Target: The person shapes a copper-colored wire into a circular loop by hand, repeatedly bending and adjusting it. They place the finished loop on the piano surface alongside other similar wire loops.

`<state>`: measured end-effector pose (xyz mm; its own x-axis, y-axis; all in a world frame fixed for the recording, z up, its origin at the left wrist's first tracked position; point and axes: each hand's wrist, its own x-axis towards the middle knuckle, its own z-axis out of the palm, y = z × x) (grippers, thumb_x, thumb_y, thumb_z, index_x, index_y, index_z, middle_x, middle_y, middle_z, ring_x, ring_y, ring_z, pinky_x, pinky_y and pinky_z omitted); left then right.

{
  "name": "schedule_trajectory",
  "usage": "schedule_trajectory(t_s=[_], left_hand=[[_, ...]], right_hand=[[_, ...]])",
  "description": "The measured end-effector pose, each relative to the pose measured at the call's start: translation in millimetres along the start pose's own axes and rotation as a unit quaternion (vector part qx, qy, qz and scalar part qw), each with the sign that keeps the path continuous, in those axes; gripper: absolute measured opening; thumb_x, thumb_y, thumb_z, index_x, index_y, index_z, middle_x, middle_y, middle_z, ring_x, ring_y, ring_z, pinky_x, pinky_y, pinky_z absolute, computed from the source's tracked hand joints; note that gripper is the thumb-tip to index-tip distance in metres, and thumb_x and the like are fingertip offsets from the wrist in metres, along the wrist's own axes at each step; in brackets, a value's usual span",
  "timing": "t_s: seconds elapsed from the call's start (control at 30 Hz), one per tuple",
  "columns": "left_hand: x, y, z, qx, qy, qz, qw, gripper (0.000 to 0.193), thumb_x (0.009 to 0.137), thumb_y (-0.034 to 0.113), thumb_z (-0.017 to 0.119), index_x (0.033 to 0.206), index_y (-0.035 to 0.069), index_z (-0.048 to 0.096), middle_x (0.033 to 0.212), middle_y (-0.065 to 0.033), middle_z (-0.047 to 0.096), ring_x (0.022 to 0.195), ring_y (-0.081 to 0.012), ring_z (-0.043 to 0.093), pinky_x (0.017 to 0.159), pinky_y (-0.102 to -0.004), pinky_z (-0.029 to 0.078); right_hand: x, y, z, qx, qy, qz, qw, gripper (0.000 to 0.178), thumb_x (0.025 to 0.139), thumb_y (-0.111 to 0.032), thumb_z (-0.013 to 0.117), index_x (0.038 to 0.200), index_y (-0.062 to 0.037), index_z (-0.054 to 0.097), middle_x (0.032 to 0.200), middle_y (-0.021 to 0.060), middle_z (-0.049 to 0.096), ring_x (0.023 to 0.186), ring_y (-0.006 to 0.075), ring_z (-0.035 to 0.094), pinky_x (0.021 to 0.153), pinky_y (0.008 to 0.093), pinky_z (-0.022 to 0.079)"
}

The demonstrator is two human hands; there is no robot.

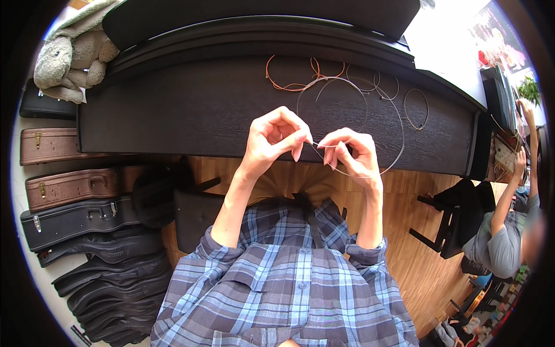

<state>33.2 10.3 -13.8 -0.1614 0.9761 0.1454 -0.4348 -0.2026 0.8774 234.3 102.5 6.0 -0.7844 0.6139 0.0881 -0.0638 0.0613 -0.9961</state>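
Above the front edge of a black wood-grained piano lid, my left hand and my right hand are close together. Both pinch a thin silvery instrument string, thumb against fingers. The held string curves in a wide loop beyond my hands and over the lid. Behind it lies a copper-coloured coiled string. A small silvery string coil rests farther right, with several thin loops between. The string's ends are too fine to make out.
Brown hard instrument cases, a black case and several soft black bags line the left. A grey plush rabbit sits at the far left. On the right are a black stool and another person working with their hands.
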Motion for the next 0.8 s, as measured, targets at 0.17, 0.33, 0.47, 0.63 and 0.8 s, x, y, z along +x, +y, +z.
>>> schedule_trajectory(t_s=[0.17,0.33,0.47,0.63,0.8], left_hand=[[0.9,-2.8,1.1,-0.014,0.027,0.025,0.999,0.007,0.096,-0.001,0.065,0.093,0.000,0.058,0.088,-0.0116,0.068,0.061,-0.0119,0.061,0.055,-0.0231,0.049],[-0.1,-3.0,-0.8,-0.024,0.022,0.017,0.999,0.007,0.096,0.001,0.068,0.097,0.000,0.061,0.090,-0.0113,0.069,0.064,-0.0111,0.063,0.058,-0.0232,0.052],[-0.1,-2.7,-0.4,-0.007,0.011,0.006,1.000,0.007,0.096,0.001,0.068,0.097,0.000,0.061,0.091,-0.0114,0.070,0.064,-0.0104,0.063,0.058,-0.0230,0.053],[-0.3,-3.0,-0.5,-0.009,0.014,0.017,1.000,0.008,0.095,0.000,0.068,0.096,0.000,0.061,0.092,-0.0115,0.070,0.065,-0.0104,0.063,0.058,-0.0233,0.053],[0.9,-5.7,-2.6,-0.039,0.017,0.048,0.998,0.007,0.095,-0.001,0.068,0.096,0.000,0.061,0.094,-0.0121,0.069,0.065,-0.0114,0.062,0.057,-0.0236,0.053]], right_hand=[[-0.6,-0.5,4.1,-0.025,0.011,-0.010,1.000,0.025,0.096,-0.003,0.066,0.121,-0.0028,0.064,0.088,0.0088,0.073,0.070,0.0127,0.069,0.069,0.0264,0.056],[-0.9,-4.2,3.8,-0.031,-0.001,-0.038,0.999,0.054,0.079,-0.002,0.083,0.127,-0.0049,0.059,0.096,0.0099,0.074,0.076,0.0149,0.072,0.076,0.0295,0.057],[-0.7,0.8,1.3,0.003,0.008,-0.063,0.998,0.041,0.078,0.000,0.082,0.115,-0.0020,0.065,0.092,0.0099,0.073,0.076,0.0162,0.072,0.075,0.0292,0.057],[-2.1,11.2,4.7,0.038,0.089,-0.056,0.994,0.010,0.086,0.005,0.074,0.093,0.0027,0.067,0.088,0.0103,0.071,0.072,0.0157,0.070,0.070,0.0275,0.058],[-3.8,12.8,4.3,0.086,0.096,-0.054,0.990,0.009,0.086,0.009,0.072,0.091,0.0041,0.067,0.086,0.0125,0.070,0.070,0.0168,0.069,0.067,0.0278,0.058]])
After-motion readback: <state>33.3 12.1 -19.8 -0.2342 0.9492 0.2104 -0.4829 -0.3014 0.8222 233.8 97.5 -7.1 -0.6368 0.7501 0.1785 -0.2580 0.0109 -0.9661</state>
